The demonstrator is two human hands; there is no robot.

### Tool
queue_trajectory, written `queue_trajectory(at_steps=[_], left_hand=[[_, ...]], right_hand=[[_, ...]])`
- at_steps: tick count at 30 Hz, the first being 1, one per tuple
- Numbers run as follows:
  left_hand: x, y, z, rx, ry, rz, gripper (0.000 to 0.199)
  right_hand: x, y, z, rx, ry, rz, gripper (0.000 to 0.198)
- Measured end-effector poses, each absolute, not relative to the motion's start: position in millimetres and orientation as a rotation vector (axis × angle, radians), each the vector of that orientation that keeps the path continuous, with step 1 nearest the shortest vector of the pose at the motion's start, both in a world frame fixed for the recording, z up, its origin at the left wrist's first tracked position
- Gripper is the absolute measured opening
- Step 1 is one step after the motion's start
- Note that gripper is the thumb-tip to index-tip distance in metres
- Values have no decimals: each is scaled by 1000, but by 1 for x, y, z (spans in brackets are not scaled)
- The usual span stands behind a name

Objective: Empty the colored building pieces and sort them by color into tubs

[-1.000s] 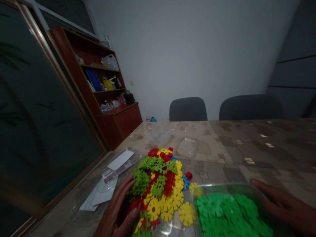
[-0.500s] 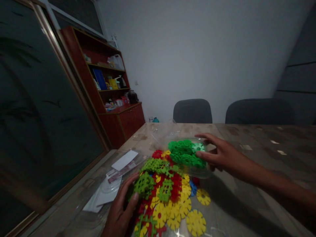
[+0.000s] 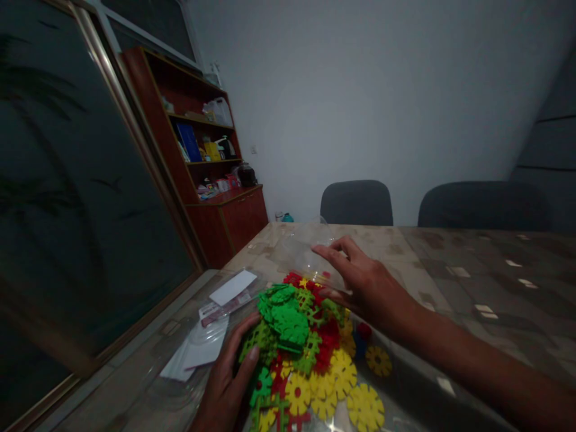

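Observation:
A pile of plastic building pieces lies on the table in front of me. Bright green snowflake discs (image 3: 285, 318) sit on top, with olive-green lattice pieces (image 3: 310, 354), red pieces (image 3: 328, 345) and yellow discs (image 3: 324, 396) around and under them. My left hand (image 3: 229, 366) is cupped against the pile's left side, thumb and fingers apart, touching the green pieces. Beyond the pile, my right hand (image 3: 360, 276) grips a clear plastic container (image 3: 310, 258) between thumb and fingers. The container's outline is faint and blends with other clear plastic behind it.
Left of the pile lie clear plastic packaging (image 3: 175, 384) and white cards (image 3: 234, 287). A loose yellow disc (image 3: 378, 360) is at the pile's right. Two dark chairs (image 3: 357, 203) stand across the patterned table (image 3: 472, 288). A red-brown cabinet (image 3: 245, 219) is further back left.
The bright green discs, earlier in the container in my right hand, now lie on the pile. My right hand has moved left and away from me. My left hand stays beside the pile.

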State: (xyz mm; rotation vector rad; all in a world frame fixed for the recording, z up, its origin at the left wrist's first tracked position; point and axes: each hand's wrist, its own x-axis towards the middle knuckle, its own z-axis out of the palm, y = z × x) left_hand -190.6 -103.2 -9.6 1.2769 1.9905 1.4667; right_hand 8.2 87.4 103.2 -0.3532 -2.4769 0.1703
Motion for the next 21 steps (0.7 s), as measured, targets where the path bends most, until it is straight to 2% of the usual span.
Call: queue_trajectory(at_steps=[3, 7, 11, 14, 18, 21], left_hand=[[-190, -104, -8, 1247, 2015, 1487, 44], [-185, -104, -6, 1228, 2060, 1528, 44], [-180, -107, -4, 1232, 2124, 1659, 37], [-184, -110, -1, 1307, 2200, 1689, 33], [-200, -100, 15, 1498, 2311, 1430, 40], [-210, -76, 29, 1611, 2342, 1141, 53]], right_hand=[[23, 91, 99, -349, -2470, 181, 56], [52, 102, 97, -486, -2266, 388, 51], [91, 121, 91, -859, -1923, 936, 57], [131, 142, 74, -1075, -1622, 1258, 49], [196, 178, 38, -1383, -1263, 1350, 46], [242, 202, 10, -1469, -1357, 1204, 35]])
